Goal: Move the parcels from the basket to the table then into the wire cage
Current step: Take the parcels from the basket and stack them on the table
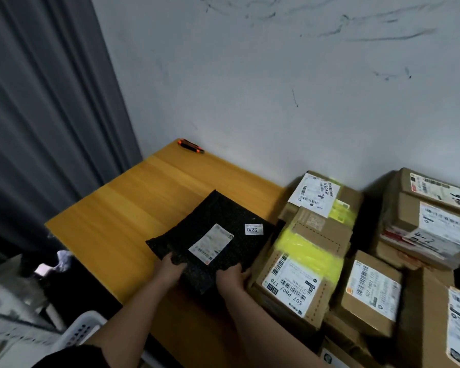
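My left fingers (176, 257) curl over the near left edge of the black parcel (210, 235), and my left hand (168, 269) grips it there. My right fingers (246, 274) wrap round the near right corner of the same parcel, so my right hand (230, 278) holds it as well. The black parcel lies flat on the worktop (122, 208), speckled, with a white shipping label (211, 244) on its top and a small white sticker reading 5270 (254, 229) beyond that label. Just right of the black parcel, touching its edge, stands a stack of cardboard boxes (311, 251), the nearest one banded with yellow tape (308, 251); more boxes (433, 224) sit further right of it, against the wall (276, 88). Far beyond the black parcel, at the worktop's back corner, lies an orange-and-black tool (191, 146). Left of and nearer than the black parcel, below the worktop's edge, the rim of a white basket (83, 329) shows. A grey curtain (37, 115) hangs to the left.
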Demonstrator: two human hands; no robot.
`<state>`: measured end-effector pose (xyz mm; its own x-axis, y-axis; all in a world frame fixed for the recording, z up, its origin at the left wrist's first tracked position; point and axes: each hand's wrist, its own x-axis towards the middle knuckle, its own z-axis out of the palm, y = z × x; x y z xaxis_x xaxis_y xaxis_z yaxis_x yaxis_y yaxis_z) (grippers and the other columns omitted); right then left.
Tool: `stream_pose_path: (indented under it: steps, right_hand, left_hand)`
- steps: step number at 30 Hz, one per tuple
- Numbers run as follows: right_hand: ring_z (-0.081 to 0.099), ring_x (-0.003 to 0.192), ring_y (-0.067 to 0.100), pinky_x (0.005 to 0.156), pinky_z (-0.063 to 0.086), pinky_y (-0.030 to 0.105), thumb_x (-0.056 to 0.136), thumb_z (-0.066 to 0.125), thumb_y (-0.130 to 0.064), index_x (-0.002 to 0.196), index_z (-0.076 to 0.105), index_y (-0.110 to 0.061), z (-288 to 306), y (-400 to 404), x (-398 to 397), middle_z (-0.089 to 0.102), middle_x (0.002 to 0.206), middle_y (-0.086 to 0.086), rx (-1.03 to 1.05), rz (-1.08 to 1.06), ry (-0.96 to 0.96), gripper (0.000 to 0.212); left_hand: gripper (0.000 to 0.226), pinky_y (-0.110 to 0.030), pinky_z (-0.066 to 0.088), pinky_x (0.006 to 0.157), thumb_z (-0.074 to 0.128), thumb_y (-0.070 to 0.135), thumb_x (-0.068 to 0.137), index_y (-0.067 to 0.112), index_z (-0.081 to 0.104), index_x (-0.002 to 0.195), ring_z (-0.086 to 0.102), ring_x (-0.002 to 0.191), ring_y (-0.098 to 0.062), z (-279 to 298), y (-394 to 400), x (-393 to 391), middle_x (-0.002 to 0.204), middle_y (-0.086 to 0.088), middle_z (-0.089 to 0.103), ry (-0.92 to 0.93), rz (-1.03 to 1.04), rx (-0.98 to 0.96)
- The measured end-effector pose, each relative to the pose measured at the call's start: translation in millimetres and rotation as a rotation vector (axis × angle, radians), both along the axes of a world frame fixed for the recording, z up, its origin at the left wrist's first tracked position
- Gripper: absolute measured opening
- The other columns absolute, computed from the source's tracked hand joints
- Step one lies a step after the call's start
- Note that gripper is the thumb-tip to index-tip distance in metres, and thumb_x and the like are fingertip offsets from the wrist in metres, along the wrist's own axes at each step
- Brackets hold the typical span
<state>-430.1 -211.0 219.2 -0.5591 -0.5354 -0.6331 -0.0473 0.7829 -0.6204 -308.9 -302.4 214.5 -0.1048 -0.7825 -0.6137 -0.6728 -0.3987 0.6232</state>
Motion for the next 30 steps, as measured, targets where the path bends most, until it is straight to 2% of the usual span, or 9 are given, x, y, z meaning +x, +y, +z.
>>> stream_pose_path:
  steps: [6,10,13,15,16,19,22,26,30]
  right_hand:
    - [0.015,0.145,0.031,0.114,0.027,0.035,0.097,0.051,-0.022,0.150,0.014,-0.003,1,-5,8,0.003,0.160,0.013,0.034,-0.013,-0.013,0.068]
    - [0.030,0.138,0.031,0.112,0.032,0.041,0.097,0.051,-0.025,0.149,0.025,-0.010,16,-4,22,0.023,0.153,0.012,-0.027,0.064,0.084,0.060]
    - [0.054,0.112,0.026,0.086,0.051,0.037,0.096,0.050,-0.024,0.139,0.042,-0.016,39,-1,42,0.048,0.132,0.009,-0.127,0.197,0.132,0.044]
    - [0.062,0.086,0.019,0.061,0.047,0.029,0.096,0.049,-0.023,0.128,0.052,-0.016,59,4,61,0.060,0.109,0.004,-0.205,0.309,0.203,0.032]
    - [0.060,0.077,0.016,0.057,0.044,0.027,0.097,0.049,-0.023,0.120,0.055,-0.017,69,6,69,0.061,0.101,0.001,-0.232,0.370,0.246,0.025]
    - [0.056,0.077,0.019,0.060,0.042,0.030,0.098,0.046,-0.025,0.101,0.054,-0.018,97,18,112,0.060,0.096,0.004,-0.268,0.559,0.340,0.011]
    - [0.051,0.076,0.023,0.061,0.038,0.033,0.098,0.044,-0.024,0.094,0.051,-0.015,100,33,164,0.054,0.086,0.005,-0.270,0.710,0.409,0.012]
    - [0.053,0.084,0.022,0.066,0.041,0.032,0.097,0.047,-0.029,0.097,0.051,-0.017,66,55,238,0.052,0.095,0.001,-0.244,0.884,0.521,0.012]
    - [0.058,0.092,0.020,0.074,0.050,0.034,0.098,0.047,-0.031,0.107,0.052,-0.018,-1,72,307,0.056,0.105,0.000,-0.182,0.984,0.500,0.017]
  left_hand:
    - [0.064,-0.038,0.039,0.099,0.052,0.015,0.097,0.002,0.016,0.149,0.037,0.132,-0.036,4,16,-3,0.149,-0.020,0.032,0.041,0.057,0.167]
    - [0.058,-0.032,0.037,0.100,0.055,0.018,0.095,-0.002,0.029,0.143,0.041,0.129,-0.033,25,22,17,0.143,-0.018,0.041,-0.039,-0.033,0.123]
    - [0.050,-0.032,0.044,0.086,0.050,0.027,0.098,0.003,0.037,0.139,0.054,0.108,-0.028,53,23,48,0.123,-0.011,0.053,-0.081,-0.067,0.018]
    - [0.035,-0.034,0.048,0.078,0.046,0.033,0.098,0.010,0.049,0.125,0.057,0.087,-0.022,72,28,78,0.102,-0.005,0.058,-0.126,-0.101,-0.096]
    - [0.028,-0.033,0.047,0.074,0.044,0.035,0.098,0.015,0.052,0.114,0.057,0.084,-0.021,84,33,92,0.100,-0.004,0.059,-0.210,-0.155,-0.180]
    - [0.024,-0.031,0.044,0.068,0.040,0.037,0.097,0.017,0.053,0.102,0.060,0.092,-0.025,109,63,153,0.102,-0.004,0.061,-0.485,-0.243,-0.482]
    - [0.024,-0.031,0.041,0.066,0.040,0.036,0.097,0.015,0.051,0.104,0.062,0.093,-0.027,108,96,216,0.104,-0.005,0.063,-0.630,-0.263,-0.617]
    - [0.029,-0.032,0.037,0.070,0.040,0.037,0.097,0.016,0.046,0.115,0.060,0.099,-0.026,66,139,302,0.113,-0.007,0.060,-0.755,-0.288,-0.585]
    - [0.036,-0.032,0.036,0.076,0.036,0.036,0.098,0.016,0.044,0.126,0.057,0.106,-0.025,-1,187,370,0.121,-0.006,0.055,-0.794,-0.263,-0.384]
